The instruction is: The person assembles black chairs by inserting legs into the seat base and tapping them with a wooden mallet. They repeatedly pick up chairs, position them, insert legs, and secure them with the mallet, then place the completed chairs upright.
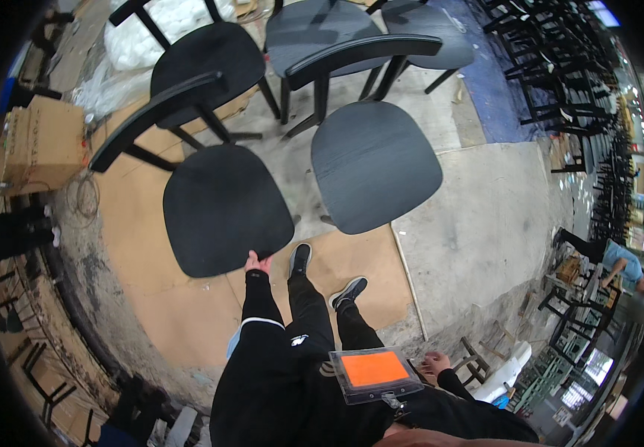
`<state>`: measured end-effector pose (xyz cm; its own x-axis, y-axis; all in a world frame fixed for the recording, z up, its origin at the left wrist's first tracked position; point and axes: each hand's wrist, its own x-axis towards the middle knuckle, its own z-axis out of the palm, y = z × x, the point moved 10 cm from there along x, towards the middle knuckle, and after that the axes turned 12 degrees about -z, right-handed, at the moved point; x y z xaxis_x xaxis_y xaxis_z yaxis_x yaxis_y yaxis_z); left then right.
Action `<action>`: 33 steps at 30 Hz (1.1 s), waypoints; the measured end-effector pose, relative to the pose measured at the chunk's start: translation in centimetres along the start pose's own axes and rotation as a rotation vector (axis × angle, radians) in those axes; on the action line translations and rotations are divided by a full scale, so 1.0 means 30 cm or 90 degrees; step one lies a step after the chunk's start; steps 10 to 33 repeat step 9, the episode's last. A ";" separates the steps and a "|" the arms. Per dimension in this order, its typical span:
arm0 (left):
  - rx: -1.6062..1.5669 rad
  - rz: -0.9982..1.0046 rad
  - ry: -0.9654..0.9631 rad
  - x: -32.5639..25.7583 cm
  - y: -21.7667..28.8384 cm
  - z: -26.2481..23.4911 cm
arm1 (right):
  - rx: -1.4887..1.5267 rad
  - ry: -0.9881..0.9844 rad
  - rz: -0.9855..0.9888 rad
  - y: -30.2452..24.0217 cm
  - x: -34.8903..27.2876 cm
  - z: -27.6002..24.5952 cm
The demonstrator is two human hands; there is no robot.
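A black chair (225,208) with a dark padded-looking seat and curved backrest stands ahead of me on the left. My left hand (258,262) grips the near edge of its seat, with the thumb side on top and the other fingers partly hidden at the rim. Beside it on the right is a second chair (376,165), its seat dark grey with a wood grain. Held back by my waist, my right hand (433,364) has its fingers curled. Whatever may be in it is too small to make out. A badge holder with an orange card (374,368) hangs at my chest.
More dark chairs (208,65) stand behind these two. Cardboard sheets (176,313) cover the floor under my feet. A cardboard box (45,145) sits at the left, near white plastic wrap (147,37). Stacked chairs (560,82) line the right, where a person in blue (620,261) bends.
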<state>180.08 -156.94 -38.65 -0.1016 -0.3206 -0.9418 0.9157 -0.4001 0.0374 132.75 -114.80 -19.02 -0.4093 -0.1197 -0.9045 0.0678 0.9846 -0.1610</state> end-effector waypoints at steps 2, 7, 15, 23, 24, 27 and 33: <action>0.027 -0.007 0.071 -0.080 -0.065 -0.068 | 0.007 -0.020 0.000 0.047 -0.027 -0.039; 0.241 -0.125 0.186 -0.174 -0.208 -0.066 | 0.104 -0.002 0.006 0.249 -0.135 -0.126; 0.324 -0.153 0.159 -0.140 -0.358 0.091 | 0.128 0.022 0.008 0.354 -0.160 -0.141; 0.324 -0.153 0.159 -0.140 -0.358 0.091 | 0.128 0.022 0.008 0.354 -0.160 -0.141; 0.324 -0.153 0.159 -0.140 -0.358 0.091 | 0.128 0.022 0.008 0.354 -0.160 -0.141; 0.324 -0.153 0.159 -0.140 -0.358 0.091 | 0.128 0.022 0.008 0.354 -0.160 -0.141; 0.324 -0.153 0.159 -0.140 -0.358 0.091 | 0.128 0.022 0.008 0.354 -0.160 -0.141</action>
